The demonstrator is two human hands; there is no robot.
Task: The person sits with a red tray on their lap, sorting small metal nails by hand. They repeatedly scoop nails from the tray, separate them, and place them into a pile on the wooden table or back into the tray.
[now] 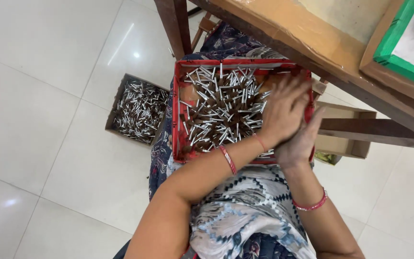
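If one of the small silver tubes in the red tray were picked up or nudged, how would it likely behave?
The silver tubes look thin, round and metallic, so one would probably roll when nudged and feel stiff and light. Their shiny surface suggests they may slip between fingers. Heaped loosely in the red tray, neighbours would likely shift too.

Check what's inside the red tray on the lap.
Red tray holds a loose heap of small silver tubes over brown material. Left hand and right hand, pressed together, cover its right end.
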